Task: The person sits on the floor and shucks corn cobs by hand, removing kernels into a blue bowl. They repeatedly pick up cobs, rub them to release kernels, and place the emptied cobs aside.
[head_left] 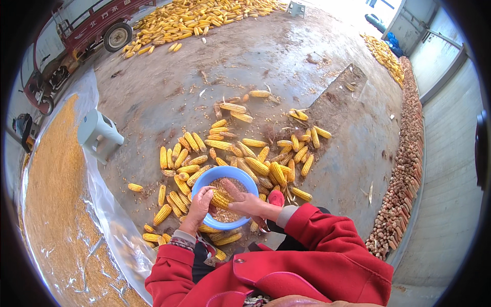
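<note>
My left hand (200, 206) grips a yellow ear of corn (220, 199) over a blue plastic basin (248, 178). In my right hand (248, 206) is a bare reddish corncob (232, 189), lying across the ear near its upper right side. The fingertips of the right hand also reach the ear. Loose corn kernels (226, 215) cover the part of the basin's bottom that shows; both hands hide the rest. Around the basin, many ears of corn (257, 165) lie on the concrete floor, and a red shoe (276, 198) shows at its right.
A pale plastic stool (100, 132) stands at left beside plastic sheeting (111, 215) spread with kernels (57, 172). Bare cobs (401, 192) are stacked along the right wall. Behind are a big corn heap (199, 17), a dark red cargo tricycle (88, 28) and another stool (296, 9).
</note>
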{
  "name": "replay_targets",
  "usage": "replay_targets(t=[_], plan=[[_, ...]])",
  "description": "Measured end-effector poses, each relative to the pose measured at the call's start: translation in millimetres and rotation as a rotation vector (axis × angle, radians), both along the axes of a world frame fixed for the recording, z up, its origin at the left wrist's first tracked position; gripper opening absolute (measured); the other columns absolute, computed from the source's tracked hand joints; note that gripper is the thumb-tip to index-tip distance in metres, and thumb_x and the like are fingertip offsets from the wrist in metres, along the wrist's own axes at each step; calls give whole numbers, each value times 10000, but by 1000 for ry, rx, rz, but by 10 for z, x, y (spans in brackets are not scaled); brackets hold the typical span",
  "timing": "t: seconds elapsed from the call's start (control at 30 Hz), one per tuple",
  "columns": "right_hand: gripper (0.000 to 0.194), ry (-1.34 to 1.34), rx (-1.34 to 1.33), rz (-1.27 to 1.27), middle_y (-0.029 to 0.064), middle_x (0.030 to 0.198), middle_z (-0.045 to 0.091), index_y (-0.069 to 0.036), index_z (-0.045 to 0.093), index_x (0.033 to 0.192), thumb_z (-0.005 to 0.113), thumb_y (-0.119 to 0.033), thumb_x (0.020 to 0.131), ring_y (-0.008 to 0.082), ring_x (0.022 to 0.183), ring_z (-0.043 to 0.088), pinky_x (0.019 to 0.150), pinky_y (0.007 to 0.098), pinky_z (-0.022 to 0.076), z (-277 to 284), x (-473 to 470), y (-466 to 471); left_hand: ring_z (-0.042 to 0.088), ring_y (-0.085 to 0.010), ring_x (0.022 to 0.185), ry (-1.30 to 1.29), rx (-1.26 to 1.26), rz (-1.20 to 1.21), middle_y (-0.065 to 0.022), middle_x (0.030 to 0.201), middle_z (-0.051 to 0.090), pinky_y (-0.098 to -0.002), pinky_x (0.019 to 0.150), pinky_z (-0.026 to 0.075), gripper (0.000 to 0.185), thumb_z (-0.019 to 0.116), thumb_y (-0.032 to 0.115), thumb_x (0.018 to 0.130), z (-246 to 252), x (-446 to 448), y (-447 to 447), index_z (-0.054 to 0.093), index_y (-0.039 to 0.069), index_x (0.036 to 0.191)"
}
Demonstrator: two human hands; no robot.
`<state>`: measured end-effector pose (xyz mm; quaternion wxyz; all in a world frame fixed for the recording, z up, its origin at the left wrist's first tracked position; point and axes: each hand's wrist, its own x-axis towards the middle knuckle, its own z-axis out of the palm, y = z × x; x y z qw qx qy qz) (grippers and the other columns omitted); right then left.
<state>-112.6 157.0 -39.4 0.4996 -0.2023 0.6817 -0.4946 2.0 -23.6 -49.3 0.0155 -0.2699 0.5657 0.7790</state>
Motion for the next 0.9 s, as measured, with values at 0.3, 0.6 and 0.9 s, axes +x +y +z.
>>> replay_targets(t=[0.3, 0.6, 0.9], plan=[[581, -9, 17, 18, 61, 898, 635, -8, 549, 1210, 686, -390, 794, 132, 761, 572, 651, 278, 473, 71, -6, 0, 519, -89, 467, 41, -129, -33, -24, 693, 556, -217, 404, 432, 418, 426, 414, 968, -35, 19, 18, 512, 55, 1166], [589, -36, 23, 6, 50, 939, 621, -72, 514, 1297, 666, -376, 816, 122, 755, 563, 623, 273, 468, -50, -8, -31, 515, -94, 447, 14, -58, -1, -24, 671, 546, -223, 394, 421, 408, 425, 384, 979, 26, -26, 41, 497, 58, 1213], [618, -87, 34, 94, 104, 1073, 622, -103, 454, 1366, 645, -366, 840, 161, 867, 592, 690, 294, 502, -21, -28, 22, 486, -85, 409, 69, -121, -14, -17, 576, 522, -215, 363, 393, 346, 412, 335, 993, -6, -21, 33, 537, 72, 1180]])
